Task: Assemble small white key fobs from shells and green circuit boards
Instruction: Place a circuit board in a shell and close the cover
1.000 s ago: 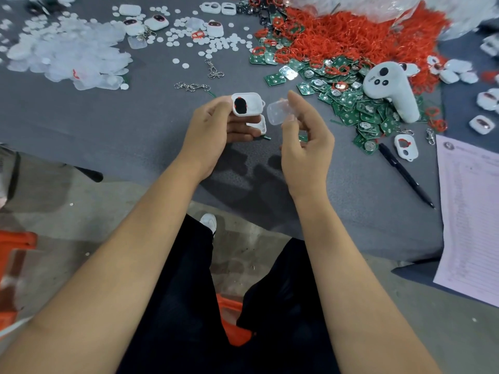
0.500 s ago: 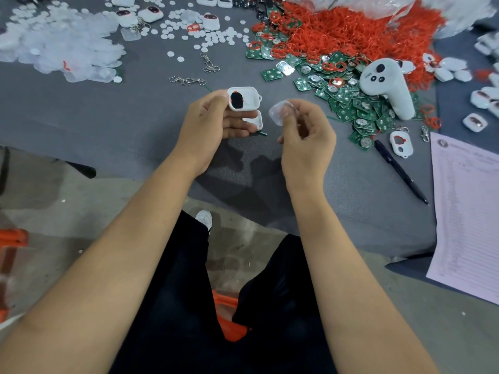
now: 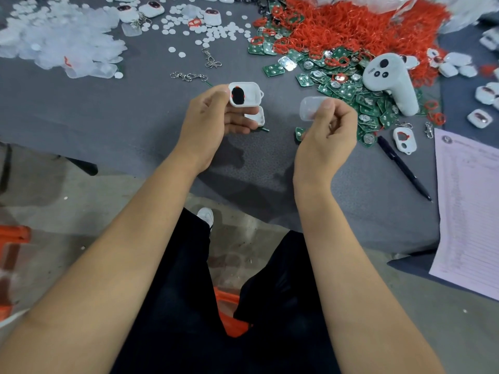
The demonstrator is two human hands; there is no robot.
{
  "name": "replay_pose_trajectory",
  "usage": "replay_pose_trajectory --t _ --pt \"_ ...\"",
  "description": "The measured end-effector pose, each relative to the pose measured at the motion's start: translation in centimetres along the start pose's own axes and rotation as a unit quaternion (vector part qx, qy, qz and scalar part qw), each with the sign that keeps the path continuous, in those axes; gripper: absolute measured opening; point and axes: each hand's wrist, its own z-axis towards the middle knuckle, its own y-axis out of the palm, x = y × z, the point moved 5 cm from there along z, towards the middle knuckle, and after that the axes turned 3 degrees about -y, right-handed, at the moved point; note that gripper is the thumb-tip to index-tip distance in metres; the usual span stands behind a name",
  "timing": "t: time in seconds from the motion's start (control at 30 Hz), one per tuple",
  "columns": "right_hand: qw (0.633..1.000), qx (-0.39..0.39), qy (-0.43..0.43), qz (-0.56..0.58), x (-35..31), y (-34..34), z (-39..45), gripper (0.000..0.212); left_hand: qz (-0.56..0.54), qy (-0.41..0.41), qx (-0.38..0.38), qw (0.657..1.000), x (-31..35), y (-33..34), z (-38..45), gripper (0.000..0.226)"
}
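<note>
At the bottom of the frame are black trousers and a grey floor, with something orange low on the left edge. Above them a grey cloth table (image 3: 108, 117) fills the upper half. In the middle, the left hand (image 3: 213, 122) curls round two white shells (image 3: 247, 94), one above the other; the top one has a dark oval hole. Just to the right, the right hand (image 3: 328, 130) pinches one clear cover (image 3: 310, 107) between thumb and finger. At the right edge lie one paper sheet (image 3: 467, 211) and one black pen (image 3: 402, 167). Higher up are many green circuit boards (image 3: 348, 89), one white controller (image 3: 388, 81), red rings (image 3: 359, 28) and, upper left, clear pieces (image 3: 59, 41).
</note>
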Motion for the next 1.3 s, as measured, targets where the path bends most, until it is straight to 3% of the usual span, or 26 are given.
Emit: replay_pose_trajectory --t 0.63,1.3 --pt "0.989 -0.141 0.003 0.039 0.3 1.5 -0.1 0.012 0.02 -0.003 0.0 1.0 -0.1 0.1 0.1 0.038" --pt "0.984 -0.168 0.022 0.049 0.9 1.8 0.1 0.021 0.021 0.0 -0.007 1.0 -0.1 0.2 0.0 0.038"
